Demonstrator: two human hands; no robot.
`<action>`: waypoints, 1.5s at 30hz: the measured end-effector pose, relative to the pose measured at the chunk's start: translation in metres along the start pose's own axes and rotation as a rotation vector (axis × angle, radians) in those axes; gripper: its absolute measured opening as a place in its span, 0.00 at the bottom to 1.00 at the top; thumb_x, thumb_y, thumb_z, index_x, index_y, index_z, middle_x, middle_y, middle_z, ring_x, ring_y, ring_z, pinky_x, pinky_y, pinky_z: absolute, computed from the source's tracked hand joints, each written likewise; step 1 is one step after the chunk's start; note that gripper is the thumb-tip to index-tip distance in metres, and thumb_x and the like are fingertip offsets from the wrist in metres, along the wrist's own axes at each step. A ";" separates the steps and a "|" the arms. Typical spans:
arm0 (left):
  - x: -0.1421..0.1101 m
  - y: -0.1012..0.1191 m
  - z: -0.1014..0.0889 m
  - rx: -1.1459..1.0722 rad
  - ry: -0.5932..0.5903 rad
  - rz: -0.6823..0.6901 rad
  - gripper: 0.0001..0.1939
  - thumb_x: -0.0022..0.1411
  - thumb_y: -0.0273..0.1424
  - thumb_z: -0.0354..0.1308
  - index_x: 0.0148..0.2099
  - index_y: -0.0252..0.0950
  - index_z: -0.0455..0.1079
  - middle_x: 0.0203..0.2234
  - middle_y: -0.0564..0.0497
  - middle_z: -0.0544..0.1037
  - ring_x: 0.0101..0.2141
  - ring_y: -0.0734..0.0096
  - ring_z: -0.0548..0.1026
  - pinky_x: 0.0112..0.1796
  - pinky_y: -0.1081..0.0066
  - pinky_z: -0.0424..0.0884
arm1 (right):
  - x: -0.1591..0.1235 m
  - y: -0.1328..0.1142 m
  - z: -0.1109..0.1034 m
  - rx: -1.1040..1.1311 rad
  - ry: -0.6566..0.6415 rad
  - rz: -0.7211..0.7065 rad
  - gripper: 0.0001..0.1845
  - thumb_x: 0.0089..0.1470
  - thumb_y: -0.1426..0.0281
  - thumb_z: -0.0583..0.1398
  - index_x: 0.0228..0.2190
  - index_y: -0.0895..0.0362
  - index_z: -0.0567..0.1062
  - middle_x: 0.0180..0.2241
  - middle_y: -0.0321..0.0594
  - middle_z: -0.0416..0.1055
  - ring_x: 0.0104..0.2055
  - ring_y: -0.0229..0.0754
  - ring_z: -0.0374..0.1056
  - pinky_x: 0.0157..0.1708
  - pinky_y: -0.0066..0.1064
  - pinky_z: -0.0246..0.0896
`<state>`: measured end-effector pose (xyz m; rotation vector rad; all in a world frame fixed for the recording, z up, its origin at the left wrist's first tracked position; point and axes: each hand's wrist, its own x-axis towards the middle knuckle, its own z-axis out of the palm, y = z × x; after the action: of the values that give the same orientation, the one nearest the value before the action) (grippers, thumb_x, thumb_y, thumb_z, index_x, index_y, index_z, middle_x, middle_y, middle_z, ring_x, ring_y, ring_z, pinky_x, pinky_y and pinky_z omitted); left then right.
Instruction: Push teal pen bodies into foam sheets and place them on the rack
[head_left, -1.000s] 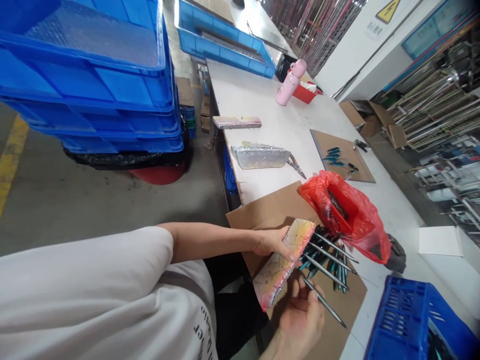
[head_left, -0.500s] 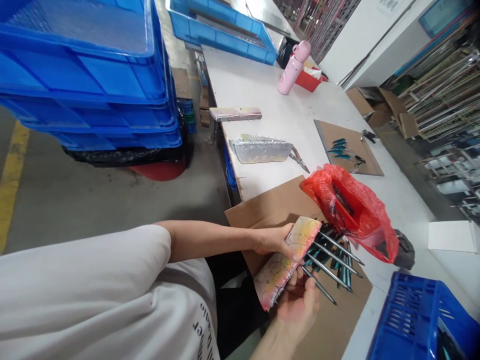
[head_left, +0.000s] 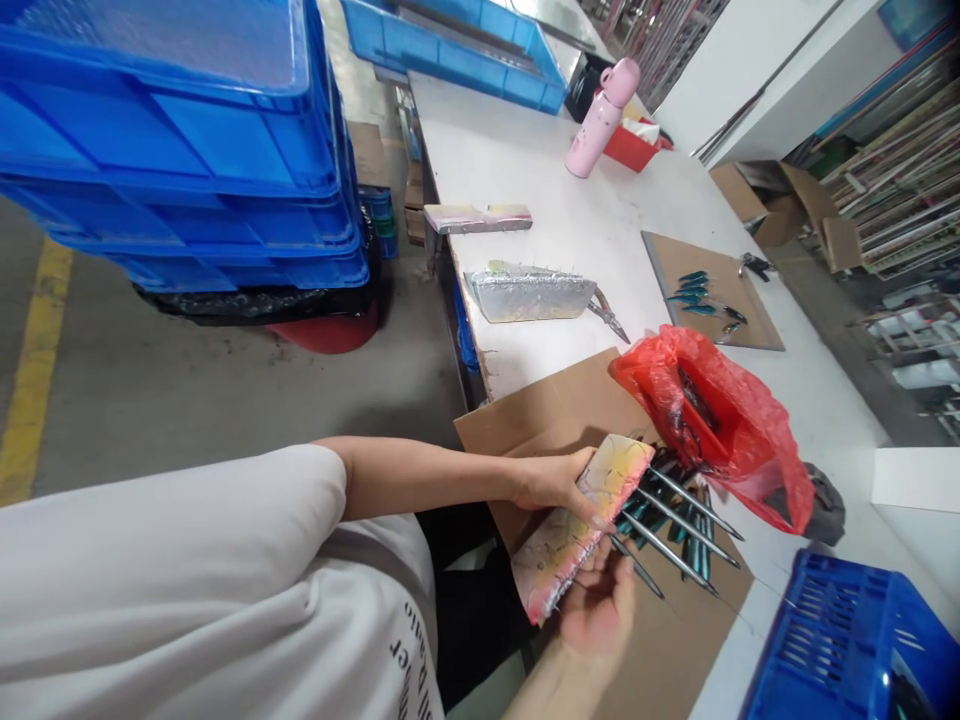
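My left hand (head_left: 562,487) grips a long flat block (head_left: 559,545), yellow, pink and whitish with a rough silvery edge. Several slim, pointed silver rods (head_left: 667,545) stick out from its right side. My right hand (head_left: 600,605) is below the block, fingers curled around the inner end of the lowest silver rod (head_left: 641,570); the exact finger contact is partly hidden. Under the rods, a pile of dark teal slender pieces (head_left: 697,540) lies on a brown cardboard sheet (head_left: 555,400).
A red plastic bag (head_left: 720,420) sits beyond the pile, a blue basket (head_left: 832,630) at lower right. On the white table are a silvery block (head_left: 532,297), pliers (head_left: 609,315), a pink bottle (head_left: 600,125) and a board (head_left: 742,300) with teal pieces. Stacked blue crates (head_left: 195,140) stand left.
The view has shifted slightly, moving the table things rightward. The lowest rod's tip sticks out less from the block. My left hand keeps its grip on the block.
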<state>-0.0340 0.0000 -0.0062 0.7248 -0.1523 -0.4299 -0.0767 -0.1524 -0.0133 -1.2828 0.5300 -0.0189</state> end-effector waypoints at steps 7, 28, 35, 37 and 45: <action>-0.002 0.002 0.000 0.023 -0.007 0.009 0.38 0.34 0.24 0.68 0.49 0.37 0.56 0.38 0.51 0.69 0.38 0.68 0.70 0.37 0.69 0.68 | 0.002 -0.001 -0.002 -0.033 -0.008 -0.028 0.09 0.44 0.65 0.58 0.32 0.52 0.71 0.31 0.33 0.74 0.36 0.38 0.70 0.41 0.38 0.66; -0.002 -0.002 -0.002 -0.100 -0.024 -0.042 0.40 0.35 0.26 0.69 0.50 0.38 0.52 0.36 0.48 0.71 0.30 0.70 0.73 0.30 0.69 0.70 | -0.017 -0.014 0.016 -0.015 0.001 -0.060 0.11 0.44 0.66 0.59 0.35 0.49 0.69 0.24 0.28 0.70 0.25 0.30 0.64 0.25 0.24 0.61; -0.004 0.001 0.004 -0.155 -0.130 -0.022 0.38 0.39 0.28 0.68 0.52 0.35 0.54 0.35 0.45 0.73 0.29 0.65 0.74 0.30 0.65 0.71 | -0.015 -0.012 0.017 -0.064 -0.031 -0.089 0.14 0.44 0.63 0.59 0.36 0.50 0.68 0.25 0.29 0.70 0.27 0.31 0.66 0.29 0.27 0.65; -0.004 0.002 0.005 -0.164 -0.162 -0.019 0.32 0.42 0.29 0.66 0.49 0.32 0.59 0.35 0.42 0.74 0.31 0.63 0.74 0.32 0.65 0.71 | -0.014 -0.013 0.015 -0.111 -0.051 -0.114 0.17 0.44 0.61 0.59 0.38 0.51 0.68 0.28 0.31 0.72 0.31 0.34 0.69 0.35 0.32 0.66; 0.005 -0.006 -0.010 -0.243 -0.012 0.019 0.25 0.44 0.28 0.65 0.46 0.33 0.62 0.33 0.47 0.74 0.30 0.68 0.73 0.34 0.67 0.70 | 0.033 -0.044 -0.039 -0.514 0.094 -0.283 0.25 0.36 0.55 0.60 0.38 0.55 0.70 0.29 0.37 0.73 0.34 0.41 0.69 0.37 0.36 0.65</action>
<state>-0.0289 -0.0001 -0.0173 0.4814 -0.1153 -0.4265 -0.0505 -0.2104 0.0074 -1.8600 0.4423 -0.1903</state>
